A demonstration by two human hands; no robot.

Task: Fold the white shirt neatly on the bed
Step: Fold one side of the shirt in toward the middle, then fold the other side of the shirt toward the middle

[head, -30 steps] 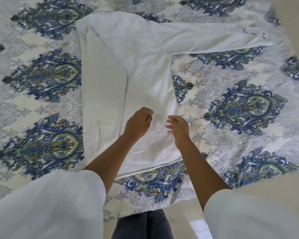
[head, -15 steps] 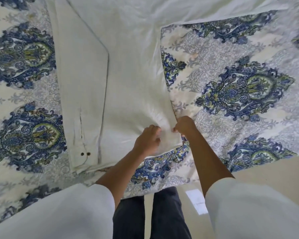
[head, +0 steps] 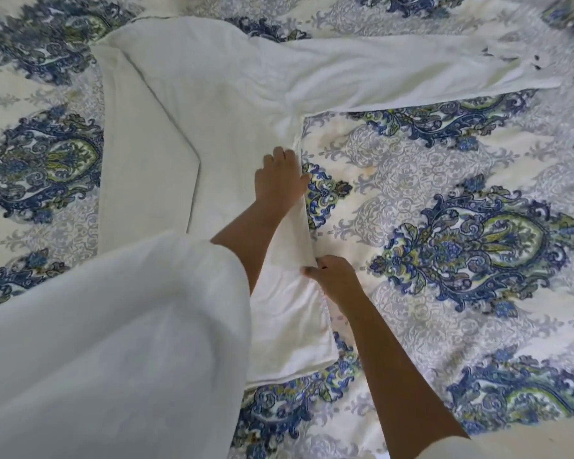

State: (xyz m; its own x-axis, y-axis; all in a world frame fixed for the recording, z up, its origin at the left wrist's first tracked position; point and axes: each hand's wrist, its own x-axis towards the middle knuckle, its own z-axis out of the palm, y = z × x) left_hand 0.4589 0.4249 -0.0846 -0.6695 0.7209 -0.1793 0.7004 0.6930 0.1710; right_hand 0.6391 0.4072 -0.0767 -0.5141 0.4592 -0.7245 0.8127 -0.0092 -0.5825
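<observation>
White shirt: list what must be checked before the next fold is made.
1. Folded sleeve lying flat over the white shirt: ok.
2. Outstretched sleeve brought in: not ok, it lies across the bedspread.
3. Right hand pinching the shirt's side edge: ok.
4. Left hand gripping that edge farther up: cannot tell; it lies on the edge, but its hold is not visible.
5. Hem flat: cannot tell; the person's own sleeve covers part.
</observation>
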